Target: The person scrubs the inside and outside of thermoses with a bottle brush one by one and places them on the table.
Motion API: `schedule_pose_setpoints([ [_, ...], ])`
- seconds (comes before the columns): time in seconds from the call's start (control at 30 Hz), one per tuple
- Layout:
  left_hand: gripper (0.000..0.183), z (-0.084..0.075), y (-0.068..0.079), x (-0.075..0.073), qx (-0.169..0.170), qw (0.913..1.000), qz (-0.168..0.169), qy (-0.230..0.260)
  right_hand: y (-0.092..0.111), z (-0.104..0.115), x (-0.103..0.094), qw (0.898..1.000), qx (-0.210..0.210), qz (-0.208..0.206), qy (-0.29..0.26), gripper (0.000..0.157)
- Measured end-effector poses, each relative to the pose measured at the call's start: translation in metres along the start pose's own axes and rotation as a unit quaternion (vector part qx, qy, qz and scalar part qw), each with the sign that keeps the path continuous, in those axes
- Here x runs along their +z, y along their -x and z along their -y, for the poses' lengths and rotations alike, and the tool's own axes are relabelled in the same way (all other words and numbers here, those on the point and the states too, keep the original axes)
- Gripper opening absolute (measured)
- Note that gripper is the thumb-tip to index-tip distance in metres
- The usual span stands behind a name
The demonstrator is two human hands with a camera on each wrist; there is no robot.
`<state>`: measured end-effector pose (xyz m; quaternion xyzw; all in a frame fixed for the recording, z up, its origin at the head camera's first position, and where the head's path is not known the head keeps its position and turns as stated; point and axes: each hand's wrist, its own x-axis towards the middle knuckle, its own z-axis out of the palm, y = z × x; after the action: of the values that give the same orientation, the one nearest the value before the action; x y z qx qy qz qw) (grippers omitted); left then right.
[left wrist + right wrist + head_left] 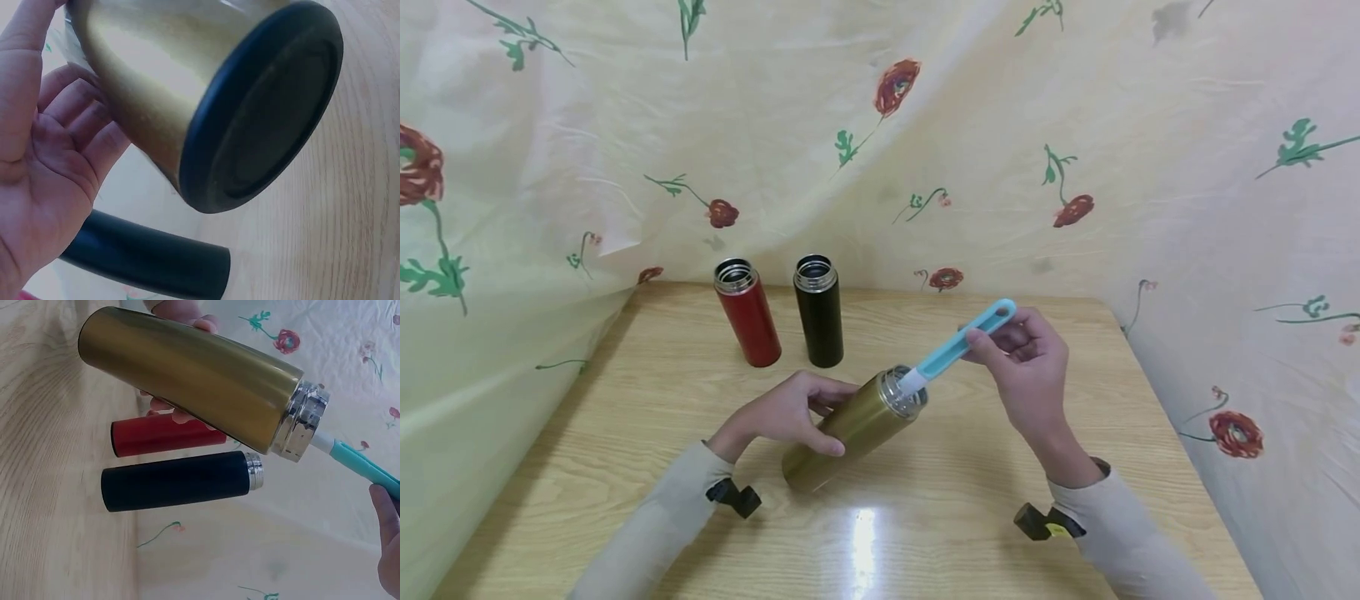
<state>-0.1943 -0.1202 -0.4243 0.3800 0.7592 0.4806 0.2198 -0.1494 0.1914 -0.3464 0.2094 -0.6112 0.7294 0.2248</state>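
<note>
My left hand [797,410] grips a gold thermos bottle [853,429] round its body, tilted with its open steel mouth toward the right. In the left wrist view the bottle's dark base [269,112] faces the camera, with the fingers [75,112] wrapped along its side. My right hand [1026,367] pinches the light blue handle [966,340] of a brush between thumb and fingers. Its white neck [323,442] runs into the bottle's mouth, and the brush head is hidden inside.
A red bottle [751,321] and a black bottle [822,321] stand uncapped behind the left hand on the wooden table [662,358]. A flowered cloth [820,108] hangs behind the table and along both sides.
</note>
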Motion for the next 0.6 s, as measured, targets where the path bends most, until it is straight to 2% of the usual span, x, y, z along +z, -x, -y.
schedule_pose_setpoints([
  [0.3, 0.078, 0.0005, -0.0022, 0.0003, -0.009, 0.9999, 0.001, 0.008, 0.0074, -0.0065, 0.0058, 0.999, 0.032, 0.038, 0.011, 0.018],
  [0.6, 0.079, 0.0014, -0.0031, 0.0001, -0.018, 0.9998, -0.009, 0.010, 0.0065, -0.0095, 0.0061, 0.999, 0.025, 0.035, 0.005, 0.019],
])
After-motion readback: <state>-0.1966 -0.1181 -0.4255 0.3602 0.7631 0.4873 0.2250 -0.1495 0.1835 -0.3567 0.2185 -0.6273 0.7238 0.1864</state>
